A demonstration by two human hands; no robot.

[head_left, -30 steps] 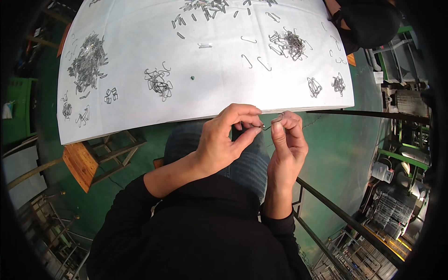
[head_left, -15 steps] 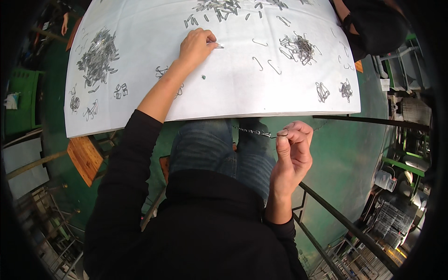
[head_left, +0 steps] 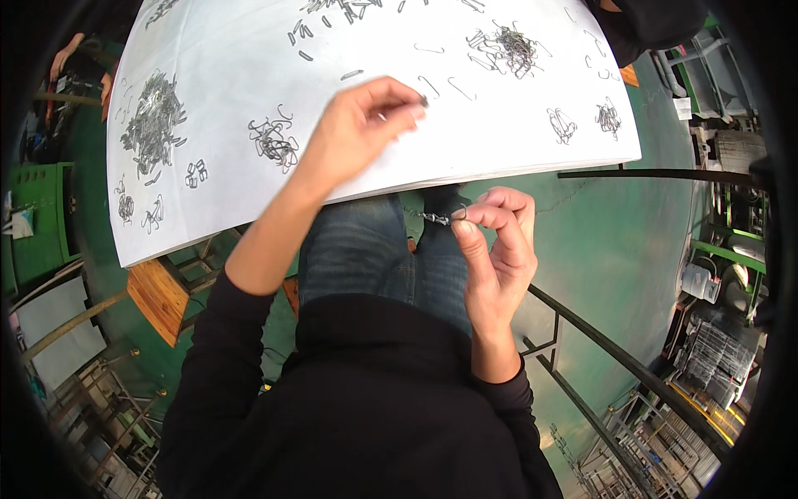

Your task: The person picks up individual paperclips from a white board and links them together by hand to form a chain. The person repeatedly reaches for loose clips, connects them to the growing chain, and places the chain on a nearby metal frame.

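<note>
My left hand point(head_left: 349, 133) is over the white-covered table point(head_left: 416, 154), thumb and forefinger closed on a small dark piece point(head_left: 422, 101); motion blur hides its exact kind. Beyond the table's near edge, above my lap, my right hand point(head_left: 503, 258) pinches a metal hook point(head_left: 463, 211). From that hook a short chain of metal links point(head_left: 435, 219) trails left, its far end hard to make out against my jeans. A flat metal link point(head_left: 352, 75) lies behind my left hand, and two loose hooks point(head_left: 460, 88) lie beyond its fingertips.
Piles of metal links point(head_left: 154, 123) and hooks point(head_left: 274, 143) lie on the left side. Another hook heap point(head_left: 511, 50) and small clusters point(head_left: 561, 125) sit on the right. A person in a dark sleeve point(head_left: 665, 25) is at the far right corner. A wooden stool point(head_left: 158, 299) stands lower left.
My left hand has moved right and nearer, leaving a flat link behind, with a small dark piece in its fingertips. My right hand, still pinching the hook, has shifted slightly left in the picture.
</note>
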